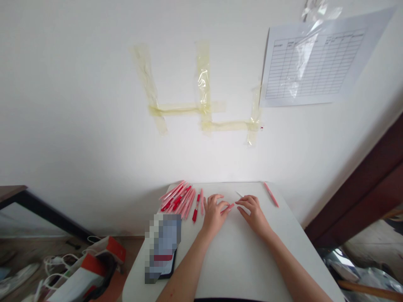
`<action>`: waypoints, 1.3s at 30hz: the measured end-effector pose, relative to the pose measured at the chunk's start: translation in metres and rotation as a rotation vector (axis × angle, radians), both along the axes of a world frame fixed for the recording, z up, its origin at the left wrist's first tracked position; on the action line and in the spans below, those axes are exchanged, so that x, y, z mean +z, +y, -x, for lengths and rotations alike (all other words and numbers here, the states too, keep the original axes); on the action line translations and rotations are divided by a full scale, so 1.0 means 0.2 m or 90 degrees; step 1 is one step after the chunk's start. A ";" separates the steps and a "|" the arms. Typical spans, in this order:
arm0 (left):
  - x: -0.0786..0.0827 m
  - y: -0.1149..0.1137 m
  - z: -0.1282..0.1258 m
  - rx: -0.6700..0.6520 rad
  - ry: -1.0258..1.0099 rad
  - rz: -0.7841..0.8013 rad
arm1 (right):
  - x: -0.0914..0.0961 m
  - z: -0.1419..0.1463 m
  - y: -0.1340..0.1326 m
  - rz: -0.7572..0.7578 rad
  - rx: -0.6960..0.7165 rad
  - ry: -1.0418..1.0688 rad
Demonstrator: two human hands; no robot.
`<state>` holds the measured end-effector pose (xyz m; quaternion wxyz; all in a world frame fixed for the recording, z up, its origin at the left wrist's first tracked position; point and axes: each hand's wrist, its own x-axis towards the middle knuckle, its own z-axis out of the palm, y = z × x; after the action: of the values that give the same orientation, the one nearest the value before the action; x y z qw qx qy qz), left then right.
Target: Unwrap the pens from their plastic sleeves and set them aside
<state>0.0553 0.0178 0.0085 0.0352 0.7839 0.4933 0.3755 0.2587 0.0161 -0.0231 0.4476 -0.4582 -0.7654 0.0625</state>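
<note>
We find the pink piece [230, 207] at the middle of the desk [239, 260], toward its far part, in the fingers of the left hand [214, 214]. Thumb and forefinger close on it; the other fingers stand bent and spread.

In our judgement, the chief hazard is a slip: the part is slender and little of it projects, so a loose pinch could let it turn or drop and roll. The right hand [253, 214] is just beside it, its thumb slightly parted from the bent fingers and nothing visible between them. A thin white rod [239, 194] shows just beyond those fingers; we cannot tell whether they touch it. A careless sweep of that hand could knock the rod away.

As to appearance, the piece is narrow, straight and pink, tilted with its exposed end toward the right. Its other end is hidden by the hand, so we cannot state its full length.

Further out on the left, we note a pink pen [202, 201], a red pen [195, 208] and a heaped pile of pens [178, 199] near the far left edge; a nudge there could send some off. A partly masked phone [168, 247] lies nearer, on the left. Far right, a lone pen [271, 195] lies slanted close to the edge, where a bump could roll it over.
</note>
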 end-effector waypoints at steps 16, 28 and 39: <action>-0.04 0.01 0.00 0.029 -0.005 0.019 | -0.12 -0.13 0.04 0.013 -0.336 -0.092; -0.04 0.02 0.02 0.068 0.012 0.002 | -0.10 -0.18 0.08 0.031 -0.278 -0.041; -0.03 0.02 0.03 0.131 0.016 0.035 | -0.05 -0.15 0.06 0.029 -0.143 0.011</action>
<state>0.0499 0.0213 0.0028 0.0120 0.7322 0.5820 0.3535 0.2877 0.0290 -0.0324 0.4479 -0.5510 -0.7033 0.0335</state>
